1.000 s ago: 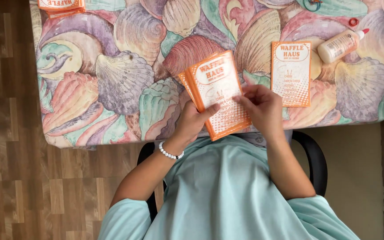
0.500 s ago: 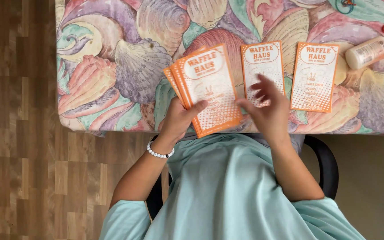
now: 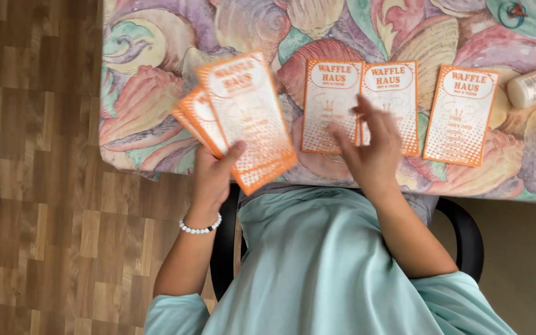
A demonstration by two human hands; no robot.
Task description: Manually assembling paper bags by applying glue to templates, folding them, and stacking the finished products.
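Head view: left hand (image 3: 213,177) fingers clamp the orange card stack (image 3: 243,118) at frame centre-left; right hand (image 3: 372,149), fingers apart, hovers over three orange cards (image 3: 395,93) laid in a row on the tablecloth (image 3: 150,93).

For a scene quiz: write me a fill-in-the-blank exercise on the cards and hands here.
1. The left hand holds a fanned stack of orange cards over the table's near ____.
2. ____ cards lie flat in a row on the shell-patterned tablecloth.
3. The right hand is over the ____ card of that row.
4. A beaded bracelet sits on the ____ wrist.

Missing words: edge; three; middle; left
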